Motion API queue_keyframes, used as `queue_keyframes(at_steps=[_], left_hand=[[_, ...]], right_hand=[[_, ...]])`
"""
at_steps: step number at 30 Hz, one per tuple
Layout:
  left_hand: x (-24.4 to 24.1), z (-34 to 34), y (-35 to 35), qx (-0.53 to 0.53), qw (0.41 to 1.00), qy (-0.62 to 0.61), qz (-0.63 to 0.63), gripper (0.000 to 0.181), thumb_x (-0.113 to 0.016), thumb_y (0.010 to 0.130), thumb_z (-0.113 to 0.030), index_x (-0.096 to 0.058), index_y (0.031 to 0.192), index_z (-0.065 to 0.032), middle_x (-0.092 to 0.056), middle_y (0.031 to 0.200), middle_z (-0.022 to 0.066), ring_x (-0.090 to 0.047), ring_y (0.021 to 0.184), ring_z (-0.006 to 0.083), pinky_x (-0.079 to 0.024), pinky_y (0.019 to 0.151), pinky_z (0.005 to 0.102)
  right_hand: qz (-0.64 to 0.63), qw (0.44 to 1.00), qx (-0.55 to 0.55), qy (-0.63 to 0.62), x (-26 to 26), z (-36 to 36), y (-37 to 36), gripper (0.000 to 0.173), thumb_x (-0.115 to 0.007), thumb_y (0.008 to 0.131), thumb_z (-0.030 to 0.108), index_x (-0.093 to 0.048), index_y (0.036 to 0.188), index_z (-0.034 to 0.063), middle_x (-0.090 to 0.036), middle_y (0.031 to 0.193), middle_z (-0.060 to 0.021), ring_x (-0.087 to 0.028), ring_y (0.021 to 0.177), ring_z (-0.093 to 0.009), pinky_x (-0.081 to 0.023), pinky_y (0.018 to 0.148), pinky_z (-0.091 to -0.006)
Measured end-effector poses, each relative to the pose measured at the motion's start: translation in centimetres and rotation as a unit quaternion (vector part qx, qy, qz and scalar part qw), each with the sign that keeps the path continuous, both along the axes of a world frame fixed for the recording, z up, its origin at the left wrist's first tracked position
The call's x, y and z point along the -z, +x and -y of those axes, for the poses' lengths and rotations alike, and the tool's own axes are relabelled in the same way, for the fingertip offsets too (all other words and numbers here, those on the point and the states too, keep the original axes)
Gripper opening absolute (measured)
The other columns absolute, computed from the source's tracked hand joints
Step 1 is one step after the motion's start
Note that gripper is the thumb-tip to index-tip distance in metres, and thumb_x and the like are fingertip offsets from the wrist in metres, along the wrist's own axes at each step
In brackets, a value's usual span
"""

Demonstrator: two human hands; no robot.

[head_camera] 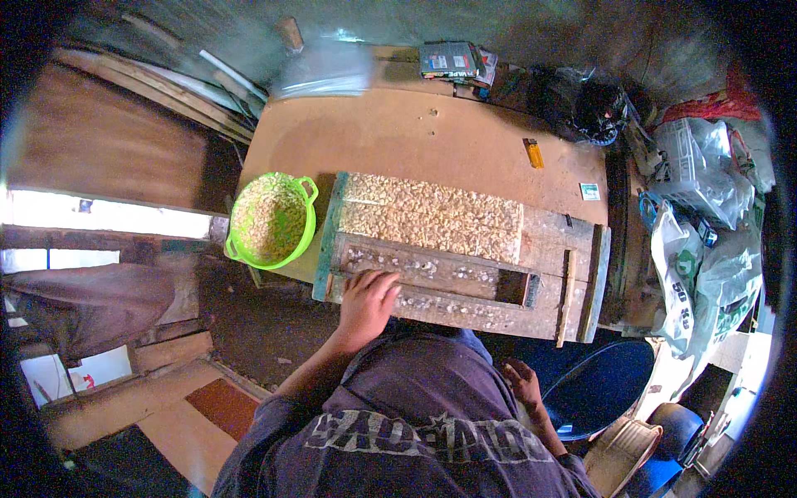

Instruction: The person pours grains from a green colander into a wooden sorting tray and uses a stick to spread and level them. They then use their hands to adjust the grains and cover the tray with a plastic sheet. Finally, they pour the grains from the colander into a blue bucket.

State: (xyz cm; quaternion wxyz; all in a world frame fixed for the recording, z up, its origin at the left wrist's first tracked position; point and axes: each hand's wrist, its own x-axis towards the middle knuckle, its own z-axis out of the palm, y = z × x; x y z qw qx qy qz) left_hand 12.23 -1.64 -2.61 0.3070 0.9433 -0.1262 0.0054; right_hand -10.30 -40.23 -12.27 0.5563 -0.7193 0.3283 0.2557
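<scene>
My left hand (370,305) rests on the near left edge of a wooden board (548,236), fingers over the rim of a slatted frame section (405,287); it seems to grasp nothing. My right hand (523,380) is lower right, beside my body and near a dark blue round tub (601,392), fingers bent; whether it holds anything is unclear. Pale small pieces, seemingly chopped food, lie in a flat layer (429,215) on the far part of the board. White residue marks the nearer boards. A green plastic colander (249,255), left of the board, contains more pale pieces.
The board sits on a brown table (373,137) bearing an orange lighter (533,153) and a small green-and-white packet (589,191). Boxes (449,60) stand at the back. Right of the table are a plastic crate (691,162) and white plastic bags (675,280).
</scene>
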Motion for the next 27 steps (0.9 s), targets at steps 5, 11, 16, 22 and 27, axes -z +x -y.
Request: queue_keyframes(at_steps=[5,11,16,22,27], left_hand=[[2.9,3.6,3.2,0.081,0.992,0.077,-0.057,0.025,-0.064,0.093,-0.023,-0.069,0.115,-0.0120,-0.069,0.108,0.0163,-0.066,0.098,0.0378,-0.055,0.083,0.0461],[2.7,5.2,5.7,0.103,0.981,0.129,-0.104,0.016,-0.063,0.092,-0.023,-0.072,0.096,-0.0103,-0.069,0.093,0.0157,-0.068,0.086,0.0384,-0.055,0.075,0.0496],[3.2,5.4,6.3,0.130,0.967,0.192,-0.103,0.018,-0.060,0.093,-0.026,-0.069,0.089,-0.0115,-0.068,0.085,0.0156,-0.067,0.081,0.0399,-0.054,0.070,0.0524],[2.2,6.3,6.4,0.155,0.965,0.199,-0.075,0.012,-0.062,0.088,-0.016,-0.065,0.085,-0.0054,-0.069,0.082,0.0161,-0.071,0.078,0.0349,-0.057,0.068,0.0479],[2.4,6.2,6.3,0.165,0.955,0.235,-0.069,0.006,-0.062,0.084,-0.011,-0.066,0.087,-0.0063,-0.070,0.083,0.0150,-0.072,0.079,0.0338,-0.058,0.069,0.0469]], right_hand=[[0.029,0.999,-0.037,-0.016,0.2,0.8,1.8,0.028,-0.069,0.097,0.023,-0.069,0.114,0.0016,-0.072,0.097,-0.0022,-0.064,0.085,-0.013,-0.050,0.074,-0.0293],[0.033,0.999,0.008,0.014,9.7,3.4,-5.1,0.047,-0.074,0.092,0.028,-0.064,0.126,-0.0023,-0.070,0.121,-0.0149,-0.065,0.111,-0.023,-0.049,0.097,-0.0352],[0.014,0.999,-0.038,-0.033,5.1,1.6,-2.3,0.034,-0.068,0.097,0.021,-0.067,0.123,0.0000,-0.073,0.111,-0.0056,-0.065,0.097,-0.014,-0.051,0.087,-0.0307],[0.003,0.999,0.034,0.000,7.6,2.6,-3.0,0.033,-0.067,0.097,0.020,-0.067,0.123,0.0002,-0.072,0.109,-0.0060,-0.065,0.095,-0.014,-0.051,0.085,-0.0291],[-0.033,0.994,0.077,0.067,3.8,1.7,-0.4,0.033,-0.067,0.097,0.019,-0.066,0.123,-0.0016,-0.071,0.105,-0.0050,-0.063,0.092,-0.013,-0.051,0.082,-0.0286]])
